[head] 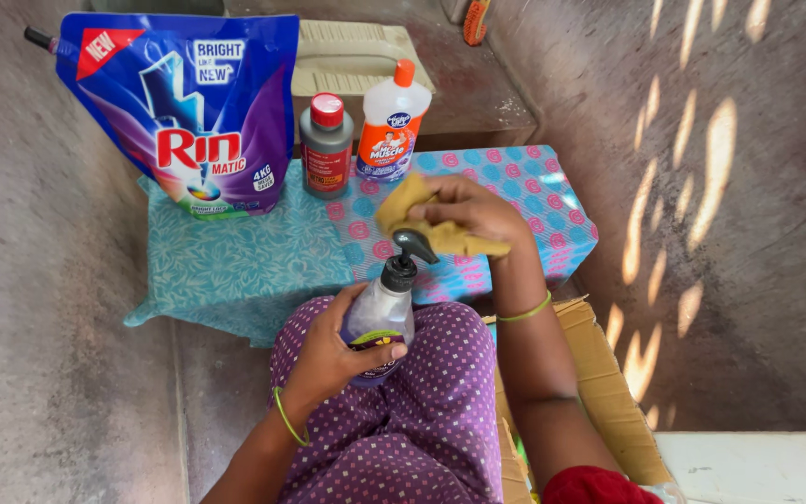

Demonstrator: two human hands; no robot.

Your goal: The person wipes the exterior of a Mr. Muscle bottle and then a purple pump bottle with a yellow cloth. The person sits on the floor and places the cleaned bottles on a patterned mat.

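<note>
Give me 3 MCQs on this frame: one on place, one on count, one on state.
1. Where is the big blue pouch?
A. back left on the cloth
B. on the person's lap
C. inside the cardboard box

2. How many bottles stand upright on the cloth beside the pouch?
A. one
B. two
C. four

3. What is the right hand doing?
A. resting empty
B. holding a yellow rag over the pump head
C. gripping the pouch

Answers:
1 A, it stands at the cloth's far left.
2 B, a grey bottle and a white bottle.
3 B, the yellow rag sits above the pump bottle, which the left hand holds.
</note>
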